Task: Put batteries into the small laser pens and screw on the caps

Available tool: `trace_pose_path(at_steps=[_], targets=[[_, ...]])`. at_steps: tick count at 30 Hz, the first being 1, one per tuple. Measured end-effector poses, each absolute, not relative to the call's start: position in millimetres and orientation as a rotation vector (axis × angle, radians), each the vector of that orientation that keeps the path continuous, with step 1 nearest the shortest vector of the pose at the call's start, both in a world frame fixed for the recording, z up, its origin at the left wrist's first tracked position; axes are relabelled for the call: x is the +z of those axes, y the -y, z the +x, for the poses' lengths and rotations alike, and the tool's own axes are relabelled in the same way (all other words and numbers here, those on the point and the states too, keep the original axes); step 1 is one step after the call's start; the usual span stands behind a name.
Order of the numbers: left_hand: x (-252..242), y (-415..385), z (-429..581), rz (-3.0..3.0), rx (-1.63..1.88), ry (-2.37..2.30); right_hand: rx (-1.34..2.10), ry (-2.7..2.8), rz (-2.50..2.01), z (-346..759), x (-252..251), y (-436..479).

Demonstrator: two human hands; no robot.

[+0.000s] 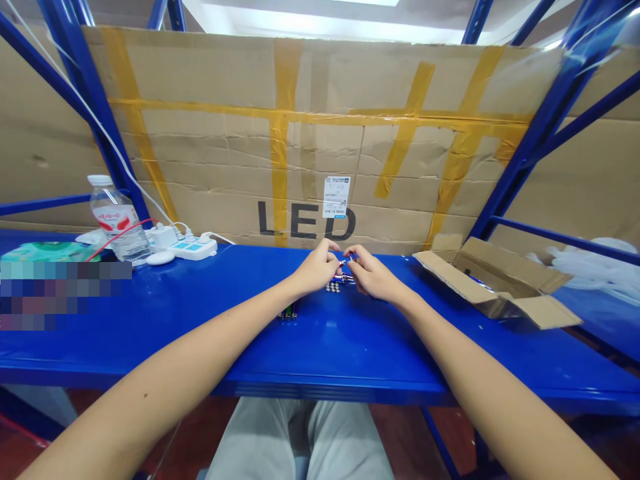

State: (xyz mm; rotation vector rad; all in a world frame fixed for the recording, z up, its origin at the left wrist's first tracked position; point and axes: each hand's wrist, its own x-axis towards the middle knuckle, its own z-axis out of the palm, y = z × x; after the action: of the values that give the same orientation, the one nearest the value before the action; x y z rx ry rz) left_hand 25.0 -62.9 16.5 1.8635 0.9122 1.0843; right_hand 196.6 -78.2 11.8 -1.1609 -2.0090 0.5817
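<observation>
My left hand (319, 268) and my right hand (371, 273) meet over the middle of the blue table. Closed fingertips of the right hand pinch a small shiny red tube-like piece (351, 256). Between the left thumb and fingers is a small silvery part (343, 263), close to the red piece; whether the two touch I cannot tell. Just below the hands lie several small round metal parts (333, 287) in neat rows. Some shiny metallic tube-like pieces (344, 279) rest behind them, partly hidden by my fingers. Dark and green tubes with metal ends (288, 313) lie beside my left forearm.
An open cardboard box (480, 273) stands at the right of the blue table (330, 353). A water bottle (119, 220), a white power strip (193, 248) with plugs and a green packet (47, 251) are at the left. A tall cardboard sheet (220, 160) closes off the back.
</observation>
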Motion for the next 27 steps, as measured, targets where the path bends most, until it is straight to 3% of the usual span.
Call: trace_pose_path(at_steps=[11,27], targets=[[4,58,23,2.22,1.152,-0.816,0.375,2.037,-1.15,190,4,73],[23,45,9,1.86,1.223,-0.982,0.288,2.061,-1.26,202,4,66]])
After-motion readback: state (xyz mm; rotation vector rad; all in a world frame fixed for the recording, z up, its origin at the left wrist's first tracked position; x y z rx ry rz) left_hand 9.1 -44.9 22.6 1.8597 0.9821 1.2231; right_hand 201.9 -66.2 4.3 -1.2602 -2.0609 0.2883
